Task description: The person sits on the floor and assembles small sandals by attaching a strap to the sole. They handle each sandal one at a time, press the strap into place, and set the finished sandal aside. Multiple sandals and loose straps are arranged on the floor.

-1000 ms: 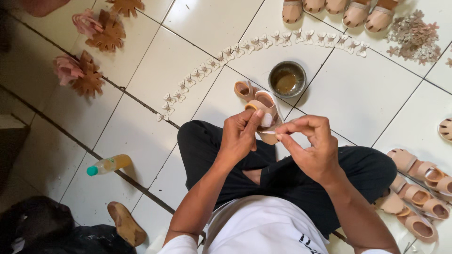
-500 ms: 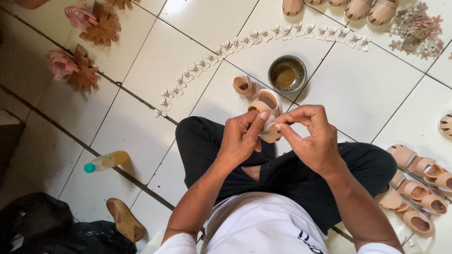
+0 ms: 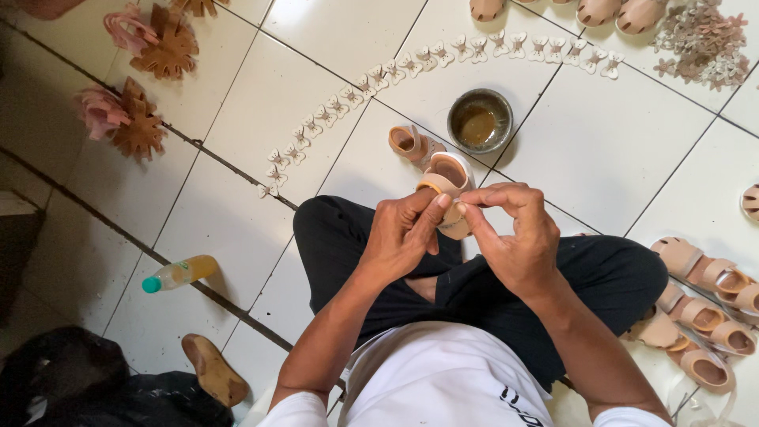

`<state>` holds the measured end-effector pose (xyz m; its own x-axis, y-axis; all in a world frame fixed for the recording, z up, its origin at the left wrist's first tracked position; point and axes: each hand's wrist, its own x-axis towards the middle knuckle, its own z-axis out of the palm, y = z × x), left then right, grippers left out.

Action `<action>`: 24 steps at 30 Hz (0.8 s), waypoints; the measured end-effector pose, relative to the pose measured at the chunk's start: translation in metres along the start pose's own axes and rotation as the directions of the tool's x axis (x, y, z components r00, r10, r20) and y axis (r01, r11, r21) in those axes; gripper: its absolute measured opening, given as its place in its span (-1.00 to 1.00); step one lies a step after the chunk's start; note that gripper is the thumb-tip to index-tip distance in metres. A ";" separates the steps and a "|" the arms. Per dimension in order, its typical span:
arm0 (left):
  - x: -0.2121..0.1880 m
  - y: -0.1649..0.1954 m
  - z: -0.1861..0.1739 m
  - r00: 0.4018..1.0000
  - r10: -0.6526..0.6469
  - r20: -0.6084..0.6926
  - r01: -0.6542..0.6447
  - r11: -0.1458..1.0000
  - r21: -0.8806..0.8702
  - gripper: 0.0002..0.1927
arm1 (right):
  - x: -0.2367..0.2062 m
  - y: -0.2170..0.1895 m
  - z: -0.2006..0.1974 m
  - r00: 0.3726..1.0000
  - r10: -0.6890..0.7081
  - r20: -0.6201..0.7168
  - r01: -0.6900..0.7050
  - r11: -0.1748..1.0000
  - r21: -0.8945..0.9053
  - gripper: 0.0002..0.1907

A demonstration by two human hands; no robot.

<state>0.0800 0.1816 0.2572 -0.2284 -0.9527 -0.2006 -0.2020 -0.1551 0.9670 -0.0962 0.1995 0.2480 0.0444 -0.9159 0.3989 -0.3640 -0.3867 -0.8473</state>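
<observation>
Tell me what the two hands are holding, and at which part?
Both the left hand and the right hand hold one small beige sandal, pinching its strap end nearest the body with their fingertips.

The person wears a white short-sleeved shirt with a small black print near the hem, and black trousers; forearms and hands are bare

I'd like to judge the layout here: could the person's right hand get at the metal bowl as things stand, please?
Probably yes. The metal bowl sits on the tile just beyond the right hand, with bare floor between. However, both hands are busy holding a small sandal, so that hand would first have to let go.
</observation>
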 end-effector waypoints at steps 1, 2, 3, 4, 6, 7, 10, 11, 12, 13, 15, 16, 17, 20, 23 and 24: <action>-0.001 -0.002 -0.001 1.000 -0.006 0.006 0.006 1.000 -0.024 -0.55 | -0.002 0.000 0.001 1.000 0.007 -0.011 -0.007 1.000 -0.004 -0.61; 0.000 -0.004 -0.001 1.000 -0.010 0.010 0.010 0.999 -0.046 -0.56 | -0.004 0.001 0.001 0.999 0.019 -0.032 -0.021 0.998 -0.064 -0.57; -0.001 -0.007 -0.003 1.000 -0.014 0.012 0.014 0.997 -0.069 -0.58 | -0.006 0.002 0.002 0.998 0.031 -0.051 -0.037 0.992 -0.123 -0.52; 0.000 -0.010 -0.004 0.999 -0.032 0.034 0.036 0.989 -0.145 -0.59 | -0.008 0.004 0.002 0.997 0.044 -0.069 -0.056 0.982 -0.180 -0.48; 0.000 -0.016 -0.006 0.995 -0.063 0.082 0.084 0.953 -0.292 -0.61 | -0.009 0.013 0.002 0.992 0.119 -0.052 -0.117 0.992 0.045 -0.35; -0.002 -0.019 -0.006 0.993 -0.079 0.083 0.102 0.938 -0.330 -0.61 | -0.010 0.017 0.001 0.987 0.156 -0.037 -0.149 0.976 0.157 -0.29; -0.003 -0.026 -0.009 0.992 -0.088 0.089 0.119 0.885 -0.450 -0.63 | -0.018 0.028 -0.003 0.952 0.258 0.163 -0.305 0.807 0.505 -0.12; -0.004 -0.028 -0.010 0.991 -0.086 0.099 0.124 0.858 -0.498 -0.64 | -0.022 0.031 -0.002 0.934 0.281 0.220 -0.357 0.740 0.570 -0.07; -0.005 -0.029 -0.010 0.991 -0.078 0.113 0.127 0.830 -0.544 -0.65 | -0.025 0.035 0.002 0.915 0.298 0.271 -0.403 0.668 0.626 -0.02; -0.005 -0.029 -0.010 0.993 -0.051 0.105 0.100 0.834 -0.542 -0.65 | -0.027 0.038 0.005 0.896 0.307 0.320 -0.443 0.590 0.675 0.03; -0.004 -0.029 -0.007 0.996 -0.003 0.088 0.050 0.842 -0.538 -0.64 | -0.034 0.045 0.008 0.893 0.359 0.272 -0.446 0.632 0.633 0.01; -0.004 -0.028 -0.005 0.999 -0.002 0.050 0.025 0.884 -0.467 -0.66 | -0.037 0.048 0.009 0.890 0.383 0.246 -0.449 0.652 0.611 0.00; -0.005 -0.027 -0.002 1.000 0.003 0.011 0.002 0.920 -0.391 -0.68 | -0.039 0.051 0.010 0.902 0.368 0.223 -0.426 0.682 0.595 -0.02; -0.003 -0.023 0.003 0.995 -0.093 -0.032 0.073 0.916 -0.395 -0.73 | -0.044 0.057 0.011 0.906 0.371 0.205 -0.420 0.726 0.544 -0.11; -0.003 -0.021 -0.008 0.984 -0.173 -0.037 0.152 0.935 -0.320 -0.70 | -0.040 0.059 0.009 0.842 0.497 0.212 -0.523 0.653 0.548 -0.27; -0.007 -0.021 -0.014 0.980 -0.193 -0.047 0.174 0.948 -0.266 -0.68 | -0.038 0.058 0.007 0.805 0.549 0.226 -0.564 0.589 0.579 -0.30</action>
<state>0.0991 0.1881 0.2405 -0.1399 -0.9162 -0.3755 0.0219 -0.3820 0.9239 -0.1125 0.2108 0.1817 0.0460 -0.9736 -0.2234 0.2995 0.2268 -0.9267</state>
